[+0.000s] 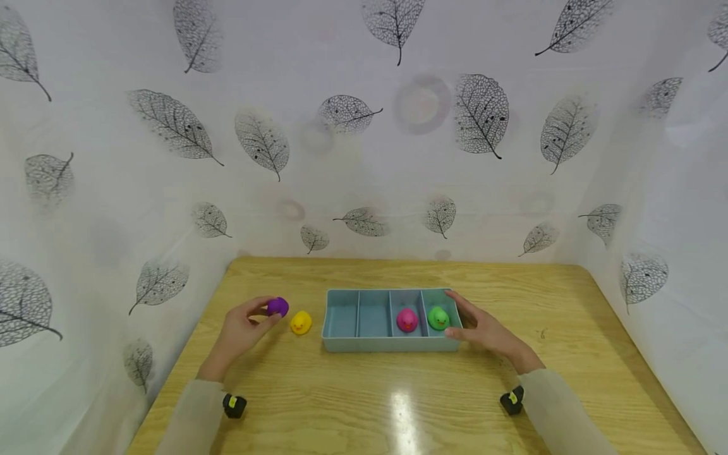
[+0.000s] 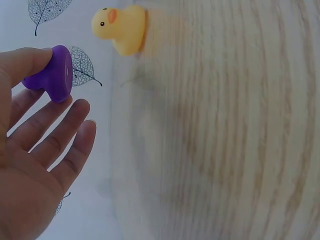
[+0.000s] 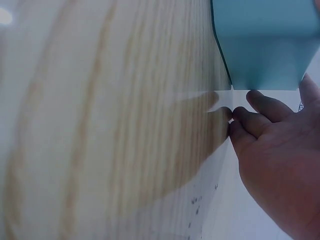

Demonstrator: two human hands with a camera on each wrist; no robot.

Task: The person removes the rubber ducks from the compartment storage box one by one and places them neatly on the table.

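Observation:
My left hand point(image 1: 244, 328) pinches a purple rubber duck point(image 2: 59, 75) between thumb and fingers, its flat base facing outward in the left wrist view. Just right of that hand, a yellow rubber duck point(image 1: 301, 323) sits upright on the table. A blue-grey divided box point(image 1: 392, 344) stands at the middle, its compartments in a row. In it are a pink duck point(image 1: 407, 320), third from the left, and a green duck point(image 1: 438, 318) in the rightmost. My right hand point(image 1: 489, 332) holds the box's right end, thumb at the front corner and a finger at the back corner.
The wooden table point(image 1: 364, 392) carries everything. A white curtain point(image 1: 364, 158) with a leaf print hangs behind it and along both sides. Black wrist cameras are worn at the left cuff point(image 1: 193, 411) and the right cuff point(image 1: 560, 411).

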